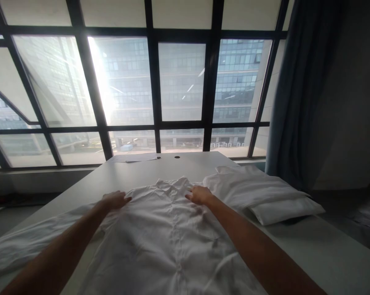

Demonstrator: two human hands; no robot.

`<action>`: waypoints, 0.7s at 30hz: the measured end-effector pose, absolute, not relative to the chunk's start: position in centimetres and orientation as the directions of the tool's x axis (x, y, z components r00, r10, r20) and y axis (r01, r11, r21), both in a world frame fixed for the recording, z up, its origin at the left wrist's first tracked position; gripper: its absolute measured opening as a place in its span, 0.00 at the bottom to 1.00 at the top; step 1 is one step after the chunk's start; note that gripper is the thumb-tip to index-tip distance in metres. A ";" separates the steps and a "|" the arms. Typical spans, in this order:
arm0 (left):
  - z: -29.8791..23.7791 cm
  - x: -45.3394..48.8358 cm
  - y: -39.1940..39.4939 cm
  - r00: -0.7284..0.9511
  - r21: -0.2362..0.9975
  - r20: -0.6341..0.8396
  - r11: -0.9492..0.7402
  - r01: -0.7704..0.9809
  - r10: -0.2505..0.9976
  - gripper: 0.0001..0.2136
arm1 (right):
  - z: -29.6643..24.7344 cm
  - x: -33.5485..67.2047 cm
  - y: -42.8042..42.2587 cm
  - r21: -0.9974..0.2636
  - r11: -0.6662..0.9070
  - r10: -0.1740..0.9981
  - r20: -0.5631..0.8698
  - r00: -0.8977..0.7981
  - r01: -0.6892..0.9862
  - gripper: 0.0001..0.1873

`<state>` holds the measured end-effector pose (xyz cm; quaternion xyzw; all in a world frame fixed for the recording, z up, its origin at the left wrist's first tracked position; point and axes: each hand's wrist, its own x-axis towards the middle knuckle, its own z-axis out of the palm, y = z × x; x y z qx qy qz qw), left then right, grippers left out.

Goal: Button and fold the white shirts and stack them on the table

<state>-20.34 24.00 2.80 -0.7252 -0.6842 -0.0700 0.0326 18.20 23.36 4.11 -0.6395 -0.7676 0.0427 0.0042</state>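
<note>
A white button-up shirt (169, 237) lies spread flat on a white table (126, 172), collar toward the window. My left hand (115, 200) rests palm down on the shirt's left shoulder, fingers stretched flat. My right hand (199, 195) lies on the right shoulder beside the collar, fingers also flat and holding nothing. One sleeve (28, 241) stretches out to the left across the table.
A stack of folded white garments (265, 194) sits on the table to the right of the shirt. Two dark round holes (177, 157) mark the table's far edge. A large window with dark frames is beyond, and a dark curtain (298, 102) hangs at the right.
</note>
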 end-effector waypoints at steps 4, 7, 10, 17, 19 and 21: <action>3.7 -12.4 26.3 0.241 0.092 0.100 -0.250 0.964 0.965 0.27 | 3.2 16.9 27.0 -0.164 0.112 0.979 0.187 -0.081 0.980 0.23; 2.1 -7.5 27.6 0.265 0.177 0.144 -0.288 0.941 0.953 0.25 | 1.7 16.5 30.1 -0.338 0.103 0.975 0.220 -0.028 0.935 0.26; 0.1 -5.4 28.3 0.231 0.225 0.168 -0.265 0.937 0.958 0.25 | 0.6 16.5 32.9 -0.556 0.078 0.972 0.227 0.061 0.828 0.28; -1.8 -5.3 27.8 0.141 0.267 0.198 -0.192 0.945 0.970 0.25 | -1.0 16.5 36.4 -0.777 0.128 0.932 0.306 0.194 0.616 0.23; -2.0 -5.4 27.6 0.129 0.276 0.212 -0.186 0.943 0.969 0.25 | -1.3 16.6 36.7 -0.861 0.295 0.894 0.402 0.199 0.415 0.20; -1.9 -5.4 27.6 0.108 0.294 0.225 -0.173 0.940 0.968 0.25 | -1.1 16.7 36.6 -0.887 0.424 0.870 0.455 0.190 0.182 0.19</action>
